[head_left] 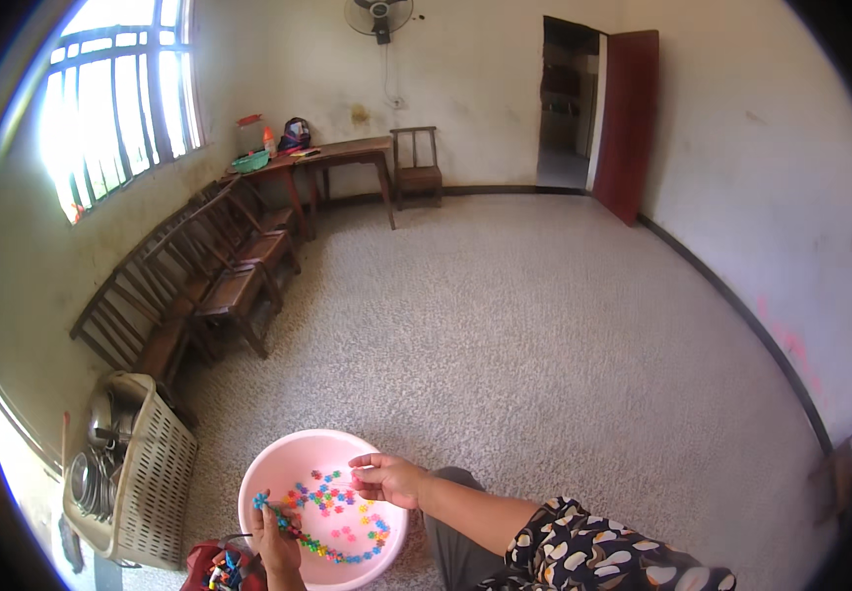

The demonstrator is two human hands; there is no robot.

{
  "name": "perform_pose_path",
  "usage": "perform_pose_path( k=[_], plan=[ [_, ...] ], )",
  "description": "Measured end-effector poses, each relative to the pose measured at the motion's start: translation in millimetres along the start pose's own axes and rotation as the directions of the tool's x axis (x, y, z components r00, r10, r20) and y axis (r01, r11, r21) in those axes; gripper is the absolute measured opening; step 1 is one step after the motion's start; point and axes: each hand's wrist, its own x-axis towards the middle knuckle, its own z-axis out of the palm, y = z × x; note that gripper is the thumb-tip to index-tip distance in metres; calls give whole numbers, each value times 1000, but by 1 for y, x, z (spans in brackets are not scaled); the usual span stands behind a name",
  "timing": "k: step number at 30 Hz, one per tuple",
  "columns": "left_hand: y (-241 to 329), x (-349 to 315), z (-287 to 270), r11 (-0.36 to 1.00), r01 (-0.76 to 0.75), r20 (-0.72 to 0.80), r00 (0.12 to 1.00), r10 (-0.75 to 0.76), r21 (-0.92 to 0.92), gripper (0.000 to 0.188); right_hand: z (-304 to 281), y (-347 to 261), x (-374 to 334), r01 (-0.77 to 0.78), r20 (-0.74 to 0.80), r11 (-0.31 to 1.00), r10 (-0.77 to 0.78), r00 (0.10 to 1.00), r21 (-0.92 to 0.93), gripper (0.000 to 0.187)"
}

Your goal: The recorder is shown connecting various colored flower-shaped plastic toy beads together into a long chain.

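A pink plastic basin [260,455] stands on the floor in front of me. Small flower-shaped plastic pieces [331,499] in several colours lie inside it, some apart and some in a curved row. My left hand [275,540] is over the basin's left side, its fingers closed on a linked chain of these pieces [261,501], with blue and green ones at the top. The chain seems to run down into the basin. Above the right rim, my right hand [392,480] has its thumb and fingers pinched around what looks like a small pink piece, mostly hidden.
A red bag [205,564] with small colourful items is beside my left arm. At left stands a beige slatted basket [158,478] of metal cookware. Wooden chairs [229,291] line the left wall, up to a wooden table [347,151]. A red door [629,123] stands ajar.
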Motion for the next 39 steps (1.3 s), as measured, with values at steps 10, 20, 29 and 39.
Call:
perform_pose_path(
  k=[10,20,29,39],
  plan=[
    [-3,-40,42,1000,-1,80,997,0,18,32,63,1,-44,354,218,870,-293,931,-344,19],
    [-4,-65,59,959,-119,235,970,57,256,25,89,-8,-79,615,435,387,-458,775,-687,20],
    [-3,-81,55,920,-178,211,972,108,349,19,96,-8,-105,588,515,112,-371,773,-801,26],
    [-10,-77,44,891,-218,206,968,144,398,21,95,-3,-101,589,550,-12,-373,748,-808,25]
  ],
)
